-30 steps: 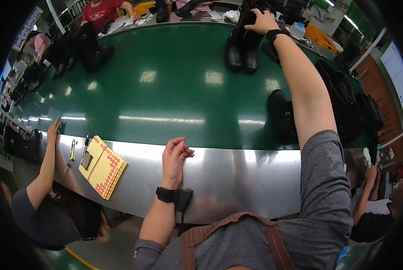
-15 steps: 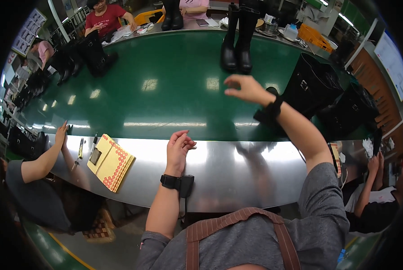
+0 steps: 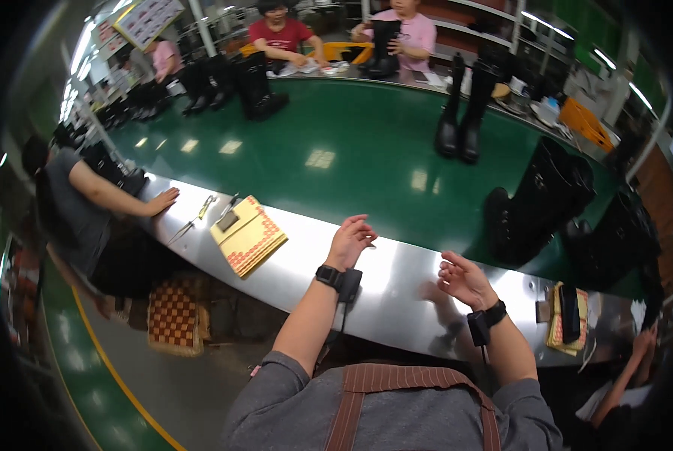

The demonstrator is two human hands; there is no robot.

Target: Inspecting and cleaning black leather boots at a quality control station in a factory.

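My left hand (image 3: 351,240) hovers at the seam between the steel ledge and the green belt. Its fingers are loosely bent and hold nothing that I can see. Above the steel ledge, my right hand (image 3: 465,281) is also empty, half curled with its fingers apart. Both wrists wear black bands with small boxes and cables. Nearest to my right hand on the belt is a pair of tall black buckled boots (image 3: 535,203). To the left of my left hand lies a stack of yellow sheets with red circles (image 3: 257,239), topped by a small dark block (image 3: 228,219).
The green belt (image 3: 366,135) carries another tall boot pair (image 3: 464,113), boots at far left (image 3: 257,86) and more at right (image 3: 618,237). A black object (image 3: 569,312) rests on yellow sheets. Co-workers stand across and at both sides. A checkered stool (image 3: 175,312) is below left.
My right hand has come back from over the belt to the steel ledge. The view has turned left. A co-worker at left now rests a hand on the ledge.
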